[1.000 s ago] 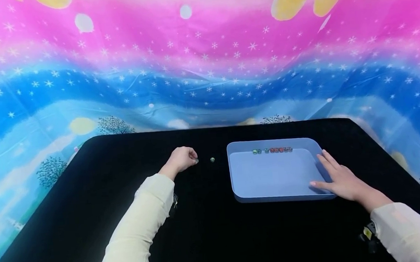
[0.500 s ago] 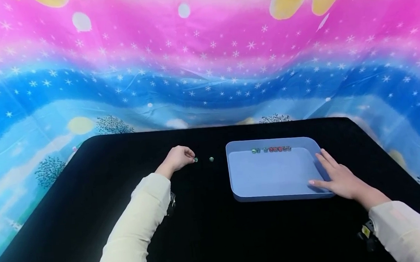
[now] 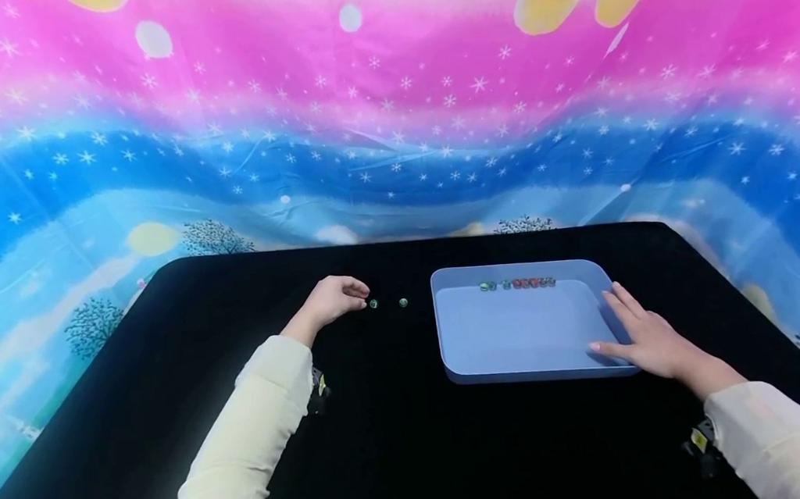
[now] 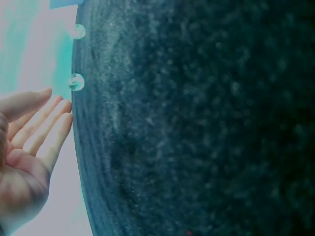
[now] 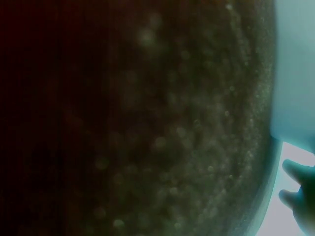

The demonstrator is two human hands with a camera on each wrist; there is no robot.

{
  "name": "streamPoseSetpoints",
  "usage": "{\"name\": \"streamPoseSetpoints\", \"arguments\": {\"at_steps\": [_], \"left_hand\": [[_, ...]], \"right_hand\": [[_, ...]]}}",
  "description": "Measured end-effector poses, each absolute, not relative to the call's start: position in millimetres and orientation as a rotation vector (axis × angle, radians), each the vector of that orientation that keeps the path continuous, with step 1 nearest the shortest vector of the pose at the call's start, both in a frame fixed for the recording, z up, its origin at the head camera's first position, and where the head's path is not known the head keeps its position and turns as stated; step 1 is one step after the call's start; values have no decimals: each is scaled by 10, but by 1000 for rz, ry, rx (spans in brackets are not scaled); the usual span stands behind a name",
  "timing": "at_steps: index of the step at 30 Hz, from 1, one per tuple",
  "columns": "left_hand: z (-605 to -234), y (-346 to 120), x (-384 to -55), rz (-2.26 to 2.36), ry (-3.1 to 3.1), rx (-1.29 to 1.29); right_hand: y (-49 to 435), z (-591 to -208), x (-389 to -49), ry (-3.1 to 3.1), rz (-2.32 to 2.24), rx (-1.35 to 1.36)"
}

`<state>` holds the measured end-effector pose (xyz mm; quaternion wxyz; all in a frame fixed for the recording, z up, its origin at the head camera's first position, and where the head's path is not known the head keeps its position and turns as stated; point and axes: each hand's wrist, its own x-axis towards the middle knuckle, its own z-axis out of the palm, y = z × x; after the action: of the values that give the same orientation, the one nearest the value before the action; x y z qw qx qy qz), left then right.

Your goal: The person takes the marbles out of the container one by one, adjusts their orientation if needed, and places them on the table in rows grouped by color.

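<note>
Two greenish glass marbles lie on the black cloth left of the tray: a nearer marble (image 3: 374,304) and a farther marble (image 3: 403,302). My left hand (image 3: 331,298) is just left of the nearer one, holding nothing. In the left wrist view its fingers (image 4: 51,135) are extended, a small gap from the near marble (image 4: 76,82). My right hand (image 3: 650,343) rests on the right rim of the blue-grey tray (image 3: 519,334), fingers straight and thumb over the inside. Several marbles (image 3: 531,283), green and red, stand in a row along the tray's back wall.
A black cloth covers the table (image 3: 402,453), whose back edge meets a printed curtain (image 3: 391,133) in pink and blue. Small dark cameras (image 3: 701,445) sit at both wrists. The right wrist view mostly catches dark cloth, with the tray wall (image 5: 295,73) at its edge.
My left hand has let go of the nearer marble and drawn back slightly left, its fingers loosening. That marble stays on the cloth. The right hand and tray hold still.
</note>
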<state>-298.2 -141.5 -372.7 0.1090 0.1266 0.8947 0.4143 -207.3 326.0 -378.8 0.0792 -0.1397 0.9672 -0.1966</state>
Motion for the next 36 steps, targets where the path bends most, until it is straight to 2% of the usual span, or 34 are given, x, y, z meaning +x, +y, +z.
{"name": "streamPoseSetpoints", "arguments": {"at_steps": [17, 36], "left_hand": [[-3522, -1147, -2883, 1426, 2523, 492], [-3467, -715, -2856, 1626, 2369, 584]], "right_hand": [[3266, -3803, -2063, 2905, -580, -420], [3262, -3818, -2060, 2901, -603, -424]]}}
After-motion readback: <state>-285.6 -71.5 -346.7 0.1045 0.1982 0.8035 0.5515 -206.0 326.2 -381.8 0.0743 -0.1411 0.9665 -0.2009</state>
